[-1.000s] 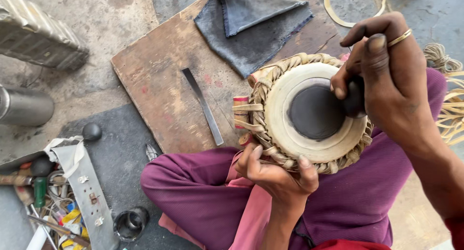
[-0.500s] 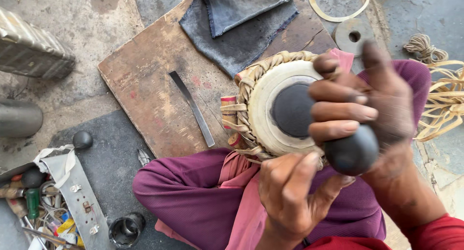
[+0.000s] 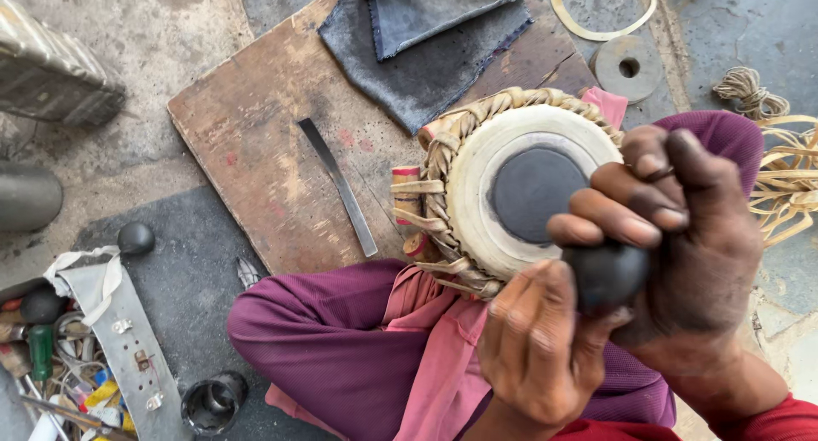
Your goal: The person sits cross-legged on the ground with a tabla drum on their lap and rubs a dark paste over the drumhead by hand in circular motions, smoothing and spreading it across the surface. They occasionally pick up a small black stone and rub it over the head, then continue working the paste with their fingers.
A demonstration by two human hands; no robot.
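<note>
Stone (image 3: 607, 275), dark, smooth and rounded, sits gripped between two hands raised close to the camera. The right hand (image 3: 690, 228) curls its fingers (image 3: 613, 230) over the top of the stone, closed firmly around it. The left hand (image 3: 532, 351) comes up from below, its fingers bent and its thumb pressed against the stone's near side.

Just behind the hands, a small drum (image 3: 511, 190) rests on the person's lap, tilted so its pale skin with a round black patch faces up. Braided straps ring its rim, and wooden pegs show at its left side. The lap is covered by purple trousers (image 3: 332, 330) and a pink cloth (image 3: 434, 339).

Beyond the drum, a worn wooden board (image 3: 264, 143) lies on the floor. A flat metal blade (image 3: 338, 185) lies near the board's near edge, and a folded grey cloth (image 3: 426, 40) covers its far right corner. Near the far right of the floor lie a flat disc with a hole (image 3: 629, 66) and a bundle of pale straps (image 3: 788, 181). At the near left corner, an open toolbox (image 3: 68, 356) holds mixed tools, with a small black ball (image 3: 135, 238) beside it.
</note>
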